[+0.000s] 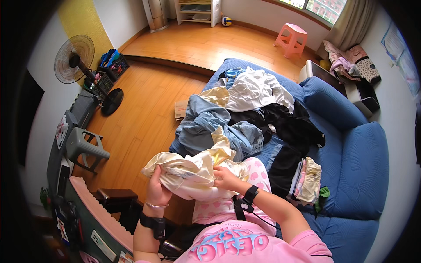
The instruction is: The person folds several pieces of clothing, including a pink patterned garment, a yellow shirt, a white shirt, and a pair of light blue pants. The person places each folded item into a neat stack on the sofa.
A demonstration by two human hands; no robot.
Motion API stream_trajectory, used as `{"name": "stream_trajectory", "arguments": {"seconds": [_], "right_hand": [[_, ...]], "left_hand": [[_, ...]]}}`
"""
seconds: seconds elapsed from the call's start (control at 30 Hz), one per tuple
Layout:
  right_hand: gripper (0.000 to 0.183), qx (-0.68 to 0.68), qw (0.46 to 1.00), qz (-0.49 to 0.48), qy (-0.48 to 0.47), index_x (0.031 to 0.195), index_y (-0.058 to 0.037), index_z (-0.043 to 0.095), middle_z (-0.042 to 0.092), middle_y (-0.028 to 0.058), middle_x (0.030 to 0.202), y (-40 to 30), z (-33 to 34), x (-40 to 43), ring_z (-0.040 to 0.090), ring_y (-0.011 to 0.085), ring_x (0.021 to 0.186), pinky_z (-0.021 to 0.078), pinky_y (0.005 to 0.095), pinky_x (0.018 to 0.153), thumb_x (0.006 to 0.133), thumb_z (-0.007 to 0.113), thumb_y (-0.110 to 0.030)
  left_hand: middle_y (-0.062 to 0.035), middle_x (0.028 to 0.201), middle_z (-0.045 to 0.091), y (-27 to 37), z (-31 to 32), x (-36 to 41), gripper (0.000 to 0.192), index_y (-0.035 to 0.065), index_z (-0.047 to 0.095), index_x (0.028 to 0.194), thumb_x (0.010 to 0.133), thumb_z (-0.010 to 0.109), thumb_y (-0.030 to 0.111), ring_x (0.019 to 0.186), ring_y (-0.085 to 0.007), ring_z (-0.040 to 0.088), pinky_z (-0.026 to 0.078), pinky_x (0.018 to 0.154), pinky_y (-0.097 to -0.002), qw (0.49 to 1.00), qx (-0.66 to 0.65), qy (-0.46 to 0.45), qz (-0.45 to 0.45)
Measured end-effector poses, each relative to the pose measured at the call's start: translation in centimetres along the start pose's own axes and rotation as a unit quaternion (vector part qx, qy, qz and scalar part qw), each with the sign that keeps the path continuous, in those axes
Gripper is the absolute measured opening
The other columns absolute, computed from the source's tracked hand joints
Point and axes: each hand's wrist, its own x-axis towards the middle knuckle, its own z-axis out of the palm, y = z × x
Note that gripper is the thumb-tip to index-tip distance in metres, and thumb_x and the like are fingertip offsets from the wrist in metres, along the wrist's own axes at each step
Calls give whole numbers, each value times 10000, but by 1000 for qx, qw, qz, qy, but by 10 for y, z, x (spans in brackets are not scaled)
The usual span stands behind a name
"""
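Observation:
A cream-coloured garment [187, 169] is held up above my lap, bunched, with part of it trailing toward the sofa. My left hand [159, 189] grips its left end, thumb on top. My right hand [225, 177] pinches the cloth at its right side. Just beyond lie light blue denim clothes [210, 121], touching or close behind the cream cloth. Farther back on the blue sofa [358, 171] are a white garment [256, 88], black clothes [289, 128] and a pale yellow cloth [215, 95]. A stack of folded clothes [307, 180] rests right of my legs, beside a green cloth [323, 195].
A grey plastic stool [85, 148] and a standing fan [111, 102] are on the left. At lower left, a phone [103, 245] lies on a table with a pink scalloped edge [98, 207]. A cardboard box [180, 109] sits beside the sofa; a pink stool [292, 39] stands beyond.

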Motion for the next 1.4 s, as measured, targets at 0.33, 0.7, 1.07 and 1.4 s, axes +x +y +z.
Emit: {"name": "stream_trajectory", "arguments": {"seconds": [0.33,0.7,1.07,1.4], "right_hand": [[147,190,979,75,4,1035,3,654,663,1,878,-84,-71,11,559,68,826,473,259,741,994,613,-132],[371,40,997,-59,-8,1242,-44,611,679,124,1081,-121,-65,-2,659,253,996,513,342,870,877,673,-46],[481,-143,985,23,91,1260,-51,601,628,192,1250,-3,-70,-23,580,374,1191,473,422,1016,791,700,-93],[172,6,982,25,186,1025,-29,693,713,170,1017,-2,-69,17,686,300,958,518,365,872,861,648,-58]], "left_hand": [[-142,1298,570,-20,7,15,428,3,502,1342,949,647,92,1168,-204,573,482,988,-342,883,440,-23,161],[-102,817,640,-28,55,17,151,12,650,1003,895,650,118,733,-179,603,500,687,-305,784,585,-197,62],[8,887,645,-9,27,-11,94,-20,663,990,961,593,35,837,-75,577,479,762,-237,854,478,-199,43],[10,864,622,9,29,-21,87,-26,651,980,943,588,22,826,-72,568,472,745,-228,880,438,-134,129]]}}
